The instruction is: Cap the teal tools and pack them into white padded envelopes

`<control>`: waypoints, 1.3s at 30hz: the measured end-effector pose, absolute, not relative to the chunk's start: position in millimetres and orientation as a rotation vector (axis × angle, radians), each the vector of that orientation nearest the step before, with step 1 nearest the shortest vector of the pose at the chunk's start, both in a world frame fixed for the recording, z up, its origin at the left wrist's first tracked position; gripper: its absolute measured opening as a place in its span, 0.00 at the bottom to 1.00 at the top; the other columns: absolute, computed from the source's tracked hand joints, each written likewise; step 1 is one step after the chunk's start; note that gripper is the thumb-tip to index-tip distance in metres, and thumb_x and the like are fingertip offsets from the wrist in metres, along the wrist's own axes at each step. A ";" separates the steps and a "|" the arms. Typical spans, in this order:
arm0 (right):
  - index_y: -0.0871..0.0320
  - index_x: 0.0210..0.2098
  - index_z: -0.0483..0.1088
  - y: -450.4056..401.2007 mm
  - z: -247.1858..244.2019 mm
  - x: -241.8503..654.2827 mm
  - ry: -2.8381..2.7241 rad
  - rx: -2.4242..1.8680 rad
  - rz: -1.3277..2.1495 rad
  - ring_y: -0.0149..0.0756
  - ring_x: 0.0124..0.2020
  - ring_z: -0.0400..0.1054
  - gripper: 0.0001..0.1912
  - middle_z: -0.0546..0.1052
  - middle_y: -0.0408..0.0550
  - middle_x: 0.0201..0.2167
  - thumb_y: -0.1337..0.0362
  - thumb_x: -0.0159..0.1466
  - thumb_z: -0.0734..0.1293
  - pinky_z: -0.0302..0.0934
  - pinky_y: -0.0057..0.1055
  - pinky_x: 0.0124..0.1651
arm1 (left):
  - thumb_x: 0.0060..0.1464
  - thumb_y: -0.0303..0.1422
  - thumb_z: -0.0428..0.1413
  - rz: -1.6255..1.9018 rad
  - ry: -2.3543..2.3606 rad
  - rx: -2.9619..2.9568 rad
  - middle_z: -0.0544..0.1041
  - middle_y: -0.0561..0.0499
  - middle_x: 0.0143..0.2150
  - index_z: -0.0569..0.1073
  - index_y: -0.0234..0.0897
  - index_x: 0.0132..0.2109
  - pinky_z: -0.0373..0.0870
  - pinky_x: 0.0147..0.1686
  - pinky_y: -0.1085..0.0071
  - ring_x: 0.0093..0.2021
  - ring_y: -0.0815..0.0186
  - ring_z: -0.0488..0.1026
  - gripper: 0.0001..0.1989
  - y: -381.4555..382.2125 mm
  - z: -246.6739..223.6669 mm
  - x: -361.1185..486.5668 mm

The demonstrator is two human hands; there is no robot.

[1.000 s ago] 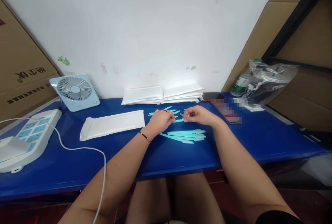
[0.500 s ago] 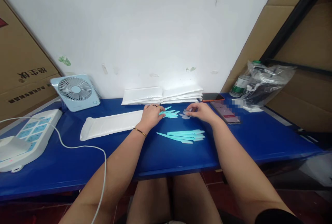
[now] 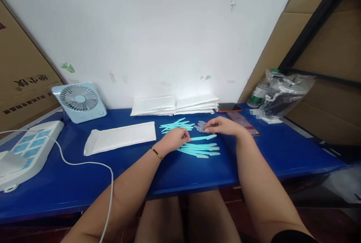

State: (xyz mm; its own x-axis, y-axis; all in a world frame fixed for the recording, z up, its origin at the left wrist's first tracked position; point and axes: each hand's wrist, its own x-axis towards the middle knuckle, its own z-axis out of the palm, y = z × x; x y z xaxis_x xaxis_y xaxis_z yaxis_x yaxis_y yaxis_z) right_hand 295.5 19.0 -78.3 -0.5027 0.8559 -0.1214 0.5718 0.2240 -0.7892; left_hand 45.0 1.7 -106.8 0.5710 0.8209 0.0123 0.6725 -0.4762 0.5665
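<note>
My left hand pinches the handle end of a thin turquoise stick with a pale tip pointing right. Just below it lies a fanned row of several similar turquoise sticks, partly under my hand. Behind my left hand is a loose, crossed pile of turquoise sticks. My right hand is at the right edge of a small heap of translucent caps, thumb and fingertips close together; whether a cap is between them is too small to tell.
White padded packs are stacked against the wall, and one long pack lies left. A fan, a power strip and a white cable stand left. Two phones, a bottle and a plastic bag are right.
My left hand has moved from the back pile toward me and right, now with a turquoise stick in its fingers. My right hand has shifted slightly right and nearer.
</note>
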 end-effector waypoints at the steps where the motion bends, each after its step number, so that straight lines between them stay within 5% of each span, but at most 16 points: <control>1: 0.61 0.37 0.75 17.6 -77.0 294.5 -2.163 -1.317 1.220 0.31 0.27 0.67 0.21 0.76 0.48 0.29 0.50 0.52 0.69 0.61 0.28 0.32 | 0.53 0.40 0.51 0.425 1.221 2.276 0.75 0.53 0.29 0.73 0.38 0.34 0.59 0.25 0.74 0.28 0.68 0.69 0.11 3.2 -106.8 43.5; 7: 0.63 0.32 0.75 23.4 -85.8 290.3 -2.006 -1.258 1.216 0.30 0.22 0.66 0.21 0.75 0.46 0.23 0.50 0.48 0.71 0.60 0.27 0.26 | 0.53 0.38 0.52 0.539 1.393 2.345 0.75 0.53 0.31 0.72 0.39 0.33 0.61 0.29 0.73 0.31 0.67 0.71 0.08 15.9 -101.2 29.2; 13: 0.61 0.36 0.75 34.6 -96.5 295.9 -1.903 -1.452 0.777 0.32 0.24 0.65 0.22 0.74 0.46 0.22 0.50 0.49 0.71 0.59 0.28 0.27 | 0.50 0.40 0.55 0.593 1.621 2.453 0.76 0.51 0.37 0.74 0.41 0.37 0.62 0.37 0.69 0.41 0.61 0.71 0.10 23.7 -93.7 9.9; 16: 0.59 0.35 0.76 35.0 -95.8 296.4 -1.959 -1.490 0.576 0.33 0.25 0.64 0.20 0.74 0.46 0.25 0.51 0.49 0.71 0.58 0.29 0.28 | 0.50 0.45 0.55 0.596 1.360 2.520 0.75 0.51 0.40 0.74 0.42 0.39 0.63 0.37 0.71 0.41 0.63 0.70 0.14 12.2 -93.1 20.6; 20: 0.60 0.34 0.76 32.7 -92.0 295.5 -1.994 -1.436 0.683 0.32 0.25 0.64 0.18 0.74 0.45 0.23 0.52 0.52 0.68 0.58 0.28 0.28 | 0.50 0.45 0.55 0.396 0.984 2.561 0.75 0.53 0.35 0.74 0.40 0.36 0.63 0.33 0.74 0.36 0.66 0.71 0.13 -3.5 -98.6 42.2; 30: 0.62 0.35 0.75 22.0 -86.3 286.7 -2.016 -1.188 1.270 0.31 0.25 0.68 0.21 0.76 0.48 0.27 0.53 0.48 0.72 0.64 0.30 0.32 | 0.51 0.43 0.53 0.576 1.319 2.261 0.75 0.52 0.30 0.72 0.37 0.34 0.61 0.26 0.74 0.30 0.67 0.71 0.13 12.9 -103.5 34.9; 39: 0.61 0.38 0.74 35.7 -99.5 293.6 -1.891 -1.393 0.807 0.35 0.28 0.69 0.23 0.77 0.48 0.28 0.51 0.48 0.72 0.63 0.30 0.33 | 0.49 0.44 0.56 0.634 1.631 2.414 0.76 0.51 0.38 0.74 0.41 0.39 0.63 0.39 0.68 0.43 0.60 0.70 0.14 25.0 -93.8 12.5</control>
